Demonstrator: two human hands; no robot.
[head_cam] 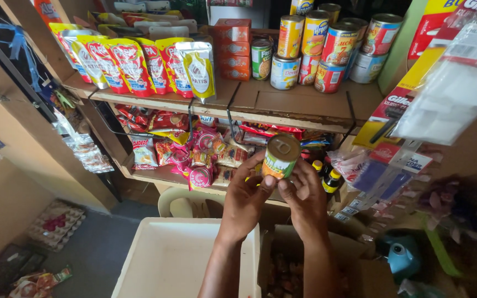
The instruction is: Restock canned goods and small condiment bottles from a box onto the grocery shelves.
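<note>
Both hands hold one small cylindrical tin can with a yellow-and-green label and a gold metal lid point(280, 157), raised in front of the lower wooden shelf point(155, 177). The left hand point(245, 194) is curled around the can's left side, fingers closed on the label. The right hand point(303, 193) is closed on the can's right side and underside, thumb pressing near the base. The can is tilted, lid facing the camera.

On the upper wooden shelf point(282, 102), stacked tin cans with coloured labels point(327, 47) occupy the right part; red-and-yellow sauce pouches point(139, 63) stand along the left front edge. Below the hands sit a white foam box point(172, 259) and an open brown cardboard carton point(299, 265).
</note>
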